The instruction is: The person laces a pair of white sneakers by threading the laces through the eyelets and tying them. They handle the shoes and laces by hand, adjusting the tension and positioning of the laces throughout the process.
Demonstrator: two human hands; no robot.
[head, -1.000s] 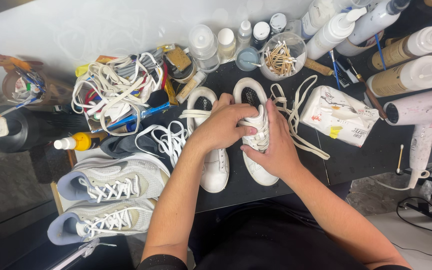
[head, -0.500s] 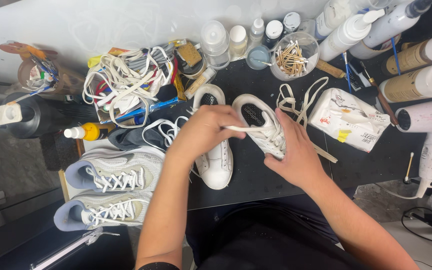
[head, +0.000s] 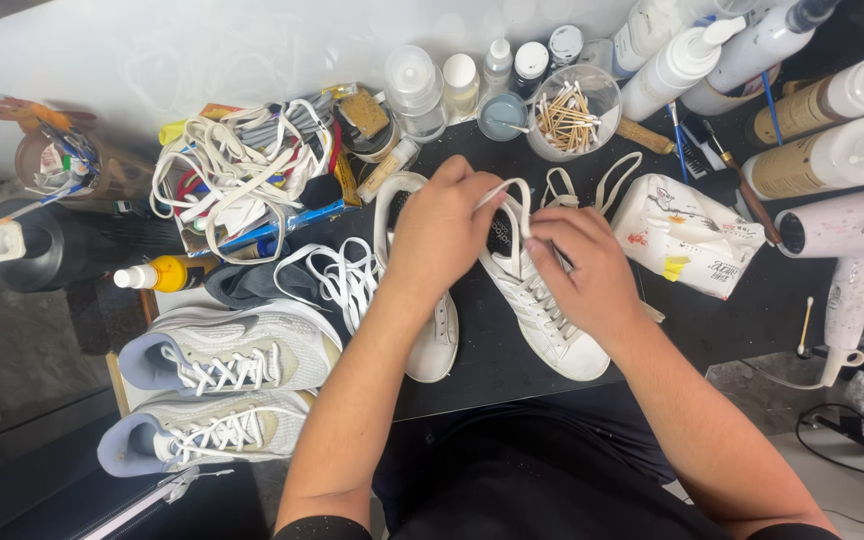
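Pulling a white lace (head: 500,190) up and to the left, the left hand (head: 442,225) has its fingers pinched tight on it now; a moment ago that hand lay lower, flat on the shoes. The right hand (head: 582,275) presses its fingers together on the eyelets of the white shoe (head: 542,310), in the middle of the frame; the shoe has tipped straighter. The other white shoe (head: 432,345) lies beside it, under the left wrist; so the lacing looks part done.
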